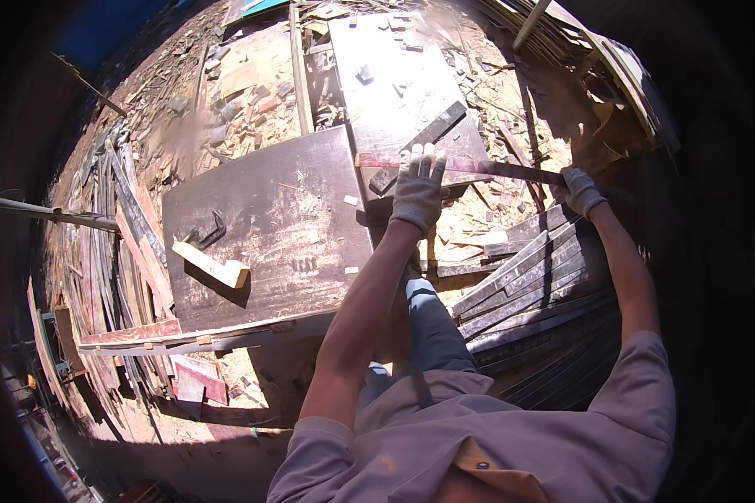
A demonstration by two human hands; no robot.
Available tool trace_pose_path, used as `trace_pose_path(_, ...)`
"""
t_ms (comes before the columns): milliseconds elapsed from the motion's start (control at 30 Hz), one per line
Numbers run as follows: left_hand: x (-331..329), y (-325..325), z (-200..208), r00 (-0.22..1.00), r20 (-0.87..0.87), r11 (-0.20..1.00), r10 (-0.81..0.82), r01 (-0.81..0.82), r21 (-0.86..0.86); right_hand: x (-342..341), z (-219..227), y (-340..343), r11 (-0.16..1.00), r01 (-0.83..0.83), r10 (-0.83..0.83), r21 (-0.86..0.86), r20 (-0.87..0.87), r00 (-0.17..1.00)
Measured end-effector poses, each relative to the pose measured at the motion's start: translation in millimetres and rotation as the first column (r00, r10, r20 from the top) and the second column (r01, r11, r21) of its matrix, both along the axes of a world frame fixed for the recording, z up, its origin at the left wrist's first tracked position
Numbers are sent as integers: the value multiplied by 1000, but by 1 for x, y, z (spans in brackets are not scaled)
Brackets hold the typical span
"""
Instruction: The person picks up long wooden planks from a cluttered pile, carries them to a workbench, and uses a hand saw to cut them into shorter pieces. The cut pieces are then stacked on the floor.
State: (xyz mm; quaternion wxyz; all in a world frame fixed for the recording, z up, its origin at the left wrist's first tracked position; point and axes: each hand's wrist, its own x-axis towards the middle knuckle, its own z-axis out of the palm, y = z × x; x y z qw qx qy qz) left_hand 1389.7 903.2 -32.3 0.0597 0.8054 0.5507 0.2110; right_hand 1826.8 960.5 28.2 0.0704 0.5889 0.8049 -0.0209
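Note:
A long, narrow strip of reddish-dark wood (499, 169) lies crosswise in front of me. My left hand (418, 189), in a whitish work glove, rests over its left part with fingers stretched out. Also gloved, my right hand (580, 191) is closed around the strip's right end. A dark wooden batten (441, 124) runs slantwise beneath the strip, on a sunlit panel (344, 50). Left of my left hand, a dark, scuffed board (285, 226) carries a pale wood block (214, 264) and a black hooked metal tool (218, 228).
Dark planks (528, 272) are stacked below my right hand. Many long wood strips (101, 251) lie heaped at the left, near a metal pole (54, 211). Scrap pieces and chips (252, 101) cover the ground beyond the board. More timber (629, 84) leans at the far right.

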Motion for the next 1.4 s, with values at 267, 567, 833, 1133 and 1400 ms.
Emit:
trace_pose_path(267, -3, 197, -110, 996, 92, 1000, 9, -10, 12, 5, -95, 232, 971, -234, 231, -44, -61, 971)
trace_pose_path(567, -4, 269, -157, 983, 167, 995, 77, -87, 49, -4, -144, 352, 941, -320, 313, -110, -80, 946)
trace_pose_path(833, -14, 302, -152, 983, 177, 997, 42, -52, 55, -10, -142, 367, 934, -340, 322, -114, -149, 935)
trace_pose_path(1133, -6, 277, -96, 953, 240, 977, 185, -205, 63, 5, -123, 337, 973, -212, 194, -90, -174, 965)
trace_pose_path(1400, -73, 43, -97, 939, -15, 901, 344, -335, -275, 83, -75, 222, 991, -126, 119, -45, -147, 982)
